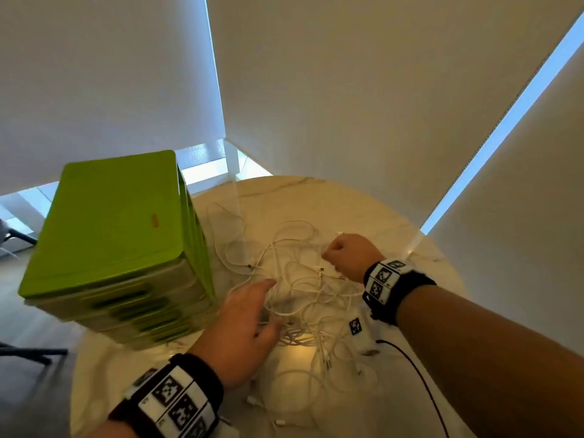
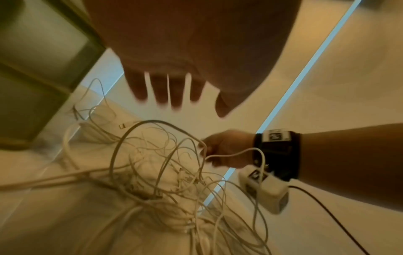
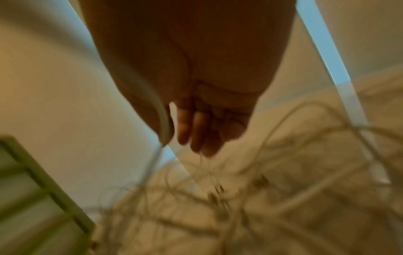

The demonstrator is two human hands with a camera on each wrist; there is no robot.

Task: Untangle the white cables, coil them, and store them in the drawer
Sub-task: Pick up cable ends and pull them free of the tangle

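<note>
Head view: two hands over a cable tangle

Head view shows the right hand [image 1: 346,252] reaching out over the round marble bench [image 1: 373,210], curled into a fist above the far side of the cables [image 1: 303,298]. The right wrist view shows a white strand running along the palm and thumb, and thinner strands hanging from the curled fingertips [image 3: 202,141], so this hand is clamped on cable. The left hand [image 1: 243,330] sits nearer the body, palm down, fingers [image 2: 165,89] straight and slightly spread, thumb out to the side. It hovers at the near left edge of the tangle; whether its fingertips touch a strand cannot be told. It holds nothing.

The cables lie in a loose knotted heap at the middle of the bench, with loops trailing toward the far rim and toward the near edge. Several strands rise from the heap up to the right hand [image 2: 226,150].

A green drawer unit [image 1: 107,222] stands on the left of the bench, just beside the heap, its drawers shut. A small white box [image 2: 265,189] with a black-and-white marker lies under the right wrist, and a dark cord [image 1: 414,368] runs from it toward the near edge. Both wrists wear black bands carrying marker tags. Pale blinds fill the background.
</note>
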